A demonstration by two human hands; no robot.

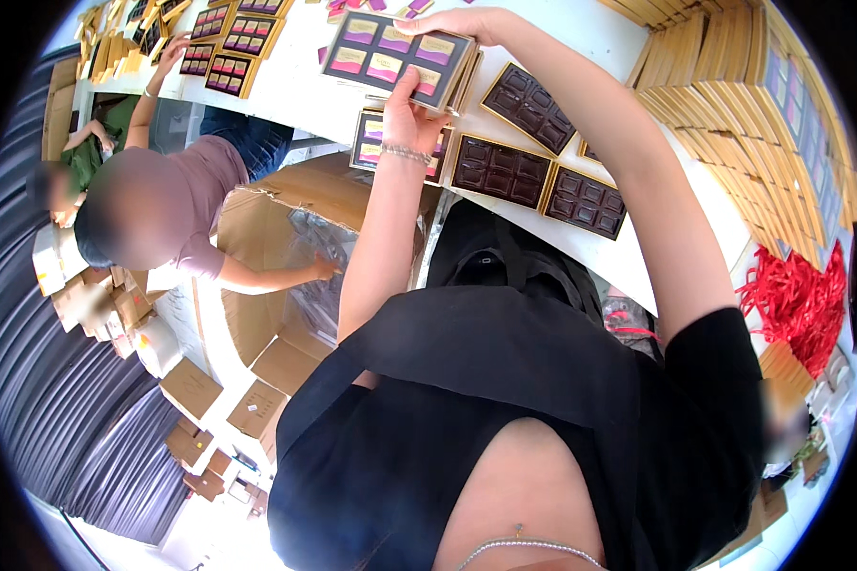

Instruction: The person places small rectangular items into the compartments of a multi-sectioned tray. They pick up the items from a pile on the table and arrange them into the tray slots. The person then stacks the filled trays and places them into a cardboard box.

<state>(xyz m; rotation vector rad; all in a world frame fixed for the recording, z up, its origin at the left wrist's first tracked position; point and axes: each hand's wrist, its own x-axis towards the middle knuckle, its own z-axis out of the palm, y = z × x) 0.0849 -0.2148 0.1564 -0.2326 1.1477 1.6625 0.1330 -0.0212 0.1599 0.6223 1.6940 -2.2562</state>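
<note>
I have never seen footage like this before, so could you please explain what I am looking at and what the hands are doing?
This is one picture from a fisheye camera worn on a person's head, looking down, so straight edges bend. Both bare hands hold a flat gift box of small coloured packets: the left hand at its near edge, the right hand at its far edge. On the white table lie empty brown trays, stacked gold boxes and red ribbons. Another person reaches into a cardboard carton.

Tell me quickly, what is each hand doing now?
Left hand: closed on the near edge of the filled gift box.
Right hand: gripping the same box's far edge.
</note>
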